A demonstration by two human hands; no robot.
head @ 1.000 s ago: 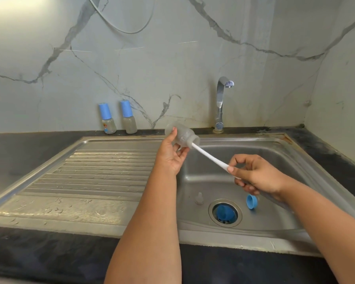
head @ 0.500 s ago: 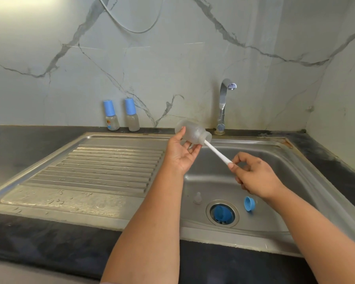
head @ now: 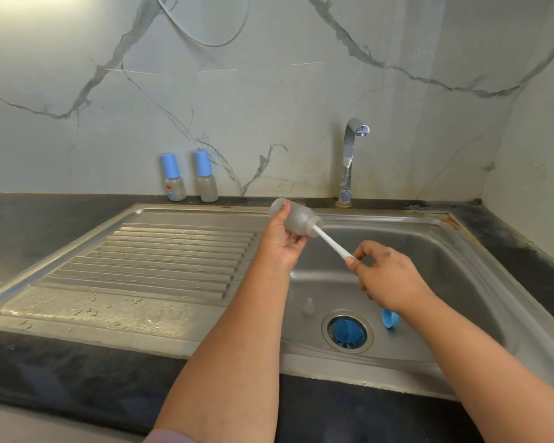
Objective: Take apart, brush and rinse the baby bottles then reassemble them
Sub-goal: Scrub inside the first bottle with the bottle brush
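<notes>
Over the sink [head: 461, 251], left hand [head: 282, 247] gripping bottle [head: 296, 219] (mouth tilted down), right hand [head: 387, 276] pinching brush handle [head: 331, 243]

You face a pale marble-look wall [head: 269, 91] crossed by grey veins, and it turns a corner into a second wall [head: 538, 148] of the same finish on your right. A thin grey cable [head: 205, 39] hangs in a loop against the wall near the top. Below runs a dark, speckled countertop [head: 61, 372], worn and stained at its back right corner. Set into it is a stainless steel sink [head: 480, 266] with a ribbed drainboard [head: 160, 257] on the left, dotted with water drops. A chrome tap [head: 349, 161] stands behind the basin. Soft light falls from the upper left.
</notes>
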